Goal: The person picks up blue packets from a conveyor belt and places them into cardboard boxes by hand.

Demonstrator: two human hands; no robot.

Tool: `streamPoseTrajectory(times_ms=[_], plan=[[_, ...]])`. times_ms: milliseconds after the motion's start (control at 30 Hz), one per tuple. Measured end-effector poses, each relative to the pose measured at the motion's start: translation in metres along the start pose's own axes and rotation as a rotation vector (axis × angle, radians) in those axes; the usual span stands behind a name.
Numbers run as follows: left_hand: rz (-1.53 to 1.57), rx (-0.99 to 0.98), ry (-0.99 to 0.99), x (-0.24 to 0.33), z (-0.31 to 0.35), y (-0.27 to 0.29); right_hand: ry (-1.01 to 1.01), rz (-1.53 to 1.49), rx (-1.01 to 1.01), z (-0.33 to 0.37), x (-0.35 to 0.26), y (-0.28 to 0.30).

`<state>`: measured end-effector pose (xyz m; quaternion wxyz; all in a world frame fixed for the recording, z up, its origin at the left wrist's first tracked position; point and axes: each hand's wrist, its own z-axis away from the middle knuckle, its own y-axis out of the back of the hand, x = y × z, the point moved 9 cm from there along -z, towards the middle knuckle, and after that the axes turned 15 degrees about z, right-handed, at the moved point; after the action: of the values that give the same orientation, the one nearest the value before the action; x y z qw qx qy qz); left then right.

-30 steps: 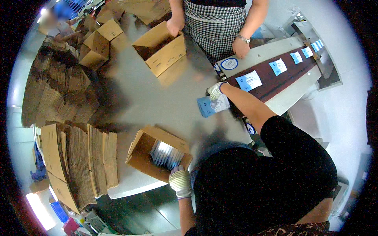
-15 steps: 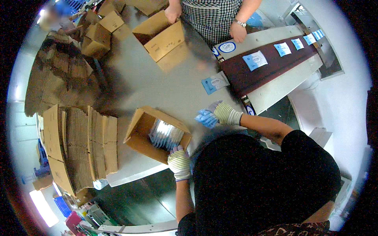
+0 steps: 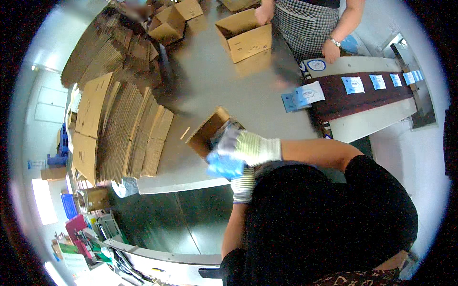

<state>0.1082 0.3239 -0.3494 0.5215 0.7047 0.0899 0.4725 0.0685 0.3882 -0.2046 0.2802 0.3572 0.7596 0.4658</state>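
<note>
My right hand (image 3: 249,148), in a striped work glove, is closed round a bunch of blue packets (image 3: 224,165), blurred by motion. It reaches across in front of me over an open cardboard box (image 3: 200,137) on the table. Most of the box's inside is hidden behind this hand. My left hand (image 3: 243,187), also gloved, is at the box's near side. Its fingers are covered by the packets and the right hand.
A conveyor belt (image 3: 381,97) at the right carries several blue-and-white packets; overlapping packets (image 3: 309,94) lie at its end. Stacked flat cartons (image 3: 126,131) stand left on the metal table (image 3: 210,86). Across it, a co-worker's hand (image 3: 263,15) holds another open box (image 3: 249,42).
My right hand has swung left with the blue packets, from beside the belt to over the box. The view has shifted. A second packet now overlaps the one at the belt's end.
</note>
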Motion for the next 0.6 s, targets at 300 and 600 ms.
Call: streamPoseTrajectory(times_ms=[300, 600], plan=[[-0.276, -0.124, -0.231, 0.031, 0.008, 0.032, -0.335, 0.659, -0.635, -0.047, 0.084, -0.142], [-0.282, -0.044, -0.299, 0.031, 0.024, 0.049, -0.213, 0.025, -0.251, 0.009, 0.031, -0.016]])
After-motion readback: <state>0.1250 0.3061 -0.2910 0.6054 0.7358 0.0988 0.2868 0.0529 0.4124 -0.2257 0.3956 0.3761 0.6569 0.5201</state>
